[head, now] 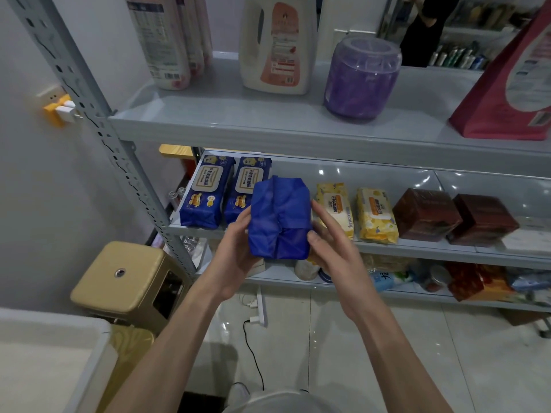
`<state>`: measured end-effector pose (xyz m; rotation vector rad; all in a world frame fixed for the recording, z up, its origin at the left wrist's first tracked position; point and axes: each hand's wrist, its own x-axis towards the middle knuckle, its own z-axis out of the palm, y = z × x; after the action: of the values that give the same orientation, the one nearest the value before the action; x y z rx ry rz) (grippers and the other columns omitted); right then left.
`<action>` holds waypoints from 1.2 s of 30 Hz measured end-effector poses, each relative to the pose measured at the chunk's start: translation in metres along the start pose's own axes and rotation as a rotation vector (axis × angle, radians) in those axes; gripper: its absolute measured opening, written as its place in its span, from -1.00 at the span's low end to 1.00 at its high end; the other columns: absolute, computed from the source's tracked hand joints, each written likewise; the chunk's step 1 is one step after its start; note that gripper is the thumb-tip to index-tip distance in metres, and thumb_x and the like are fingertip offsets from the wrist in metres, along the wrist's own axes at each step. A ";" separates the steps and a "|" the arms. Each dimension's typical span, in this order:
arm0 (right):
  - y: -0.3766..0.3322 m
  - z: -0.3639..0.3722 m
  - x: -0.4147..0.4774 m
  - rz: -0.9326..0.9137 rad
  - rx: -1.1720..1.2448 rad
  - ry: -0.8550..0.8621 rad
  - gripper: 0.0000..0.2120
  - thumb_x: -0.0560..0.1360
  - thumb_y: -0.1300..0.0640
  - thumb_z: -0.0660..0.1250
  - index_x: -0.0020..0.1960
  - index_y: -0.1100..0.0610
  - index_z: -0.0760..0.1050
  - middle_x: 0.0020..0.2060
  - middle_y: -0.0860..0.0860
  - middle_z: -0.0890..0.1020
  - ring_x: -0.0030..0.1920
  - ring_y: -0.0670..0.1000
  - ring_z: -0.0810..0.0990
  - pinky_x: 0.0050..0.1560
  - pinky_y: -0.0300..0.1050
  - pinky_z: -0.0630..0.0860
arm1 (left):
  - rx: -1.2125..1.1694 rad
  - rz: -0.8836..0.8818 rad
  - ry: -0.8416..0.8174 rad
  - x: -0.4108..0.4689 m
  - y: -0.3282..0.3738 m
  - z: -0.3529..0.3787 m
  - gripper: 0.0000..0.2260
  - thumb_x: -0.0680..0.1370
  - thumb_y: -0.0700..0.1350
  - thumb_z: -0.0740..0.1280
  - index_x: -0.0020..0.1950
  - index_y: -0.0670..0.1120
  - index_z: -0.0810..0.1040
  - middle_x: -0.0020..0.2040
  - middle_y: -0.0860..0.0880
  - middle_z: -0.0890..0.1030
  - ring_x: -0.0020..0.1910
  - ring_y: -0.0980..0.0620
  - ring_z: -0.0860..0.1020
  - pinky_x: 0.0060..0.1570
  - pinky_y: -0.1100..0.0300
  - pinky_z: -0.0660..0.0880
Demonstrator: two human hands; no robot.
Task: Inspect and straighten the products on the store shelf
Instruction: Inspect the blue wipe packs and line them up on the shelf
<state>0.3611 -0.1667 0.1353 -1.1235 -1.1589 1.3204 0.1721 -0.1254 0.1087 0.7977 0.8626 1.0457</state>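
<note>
We hold one blue wipes pack seam-side up, in the air just before the middle shelf. The left hand is curled round its left edge; the right hand has its fingers straight and apart, thumb pressing the lower right edge. Risk: the slick film may slip from this one-sided grip, or the pack may go back label-down; count on the shelf: two shelved blue packs, two yellow lemon wipes packs, two dark red boxes.

Legible markings
Yellow wipes pack: "Lemon" printed along its edge. Blue packs and jug: labels and barcodes present, print too small to read.
</note>
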 end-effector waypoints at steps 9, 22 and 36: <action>0.010 -0.011 0.011 0.099 0.067 0.045 -0.54 0.58 -0.12 0.28 0.48 -0.29 0.40 0.40 -0.10 0.57 0.34 -0.02 0.60 0.19 -0.07 0.61 | 0.148 -0.018 -0.019 0.002 0.004 0.009 -0.42 0.46 0.35 0.34 0.45 0.27 0.37 0.46 -0.01 0.49 0.35 -0.15 0.55 0.31 -0.12 0.53; 0.013 -0.010 0.025 0.139 0.047 0.131 -0.59 0.61 -0.27 0.23 0.45 -0.37 0.40 0.41 -0.13 0.55 0.41 -0.01 0.53 0.34 0.13 0.55 | 0.191 -0.104 -0.015 0.010 0.007 0.019 -0.41 0.52 0.41 0.26 0.53 0.35 0.27 0.51 0.00 0.43 0.48 -0.14 0.40 0.47 -0.27 0.32; 0.001 -0.003 0.030 0.125 -0.056 0.007 -0.64 0.69 -0.08 0.21 0.45 -0.35 0.35 0.10 -0.44 0.59 0.04 -0.45 0.59 -0.17 -0.41 0.57 | 0.064 -0.089 0.102 0.011 0.007 0.012 -0.53 0.59 0.32 0.17 0.37 0.12 0.54 0.25 -0.03 0.67 0.28 -0.14 0.61 0.39 -0.21 0.43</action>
<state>0.3624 -0.1361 0.1335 -1.2577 -1.1420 1.3849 0.1828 -0.1151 0.1175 0.7577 1.0140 0.9911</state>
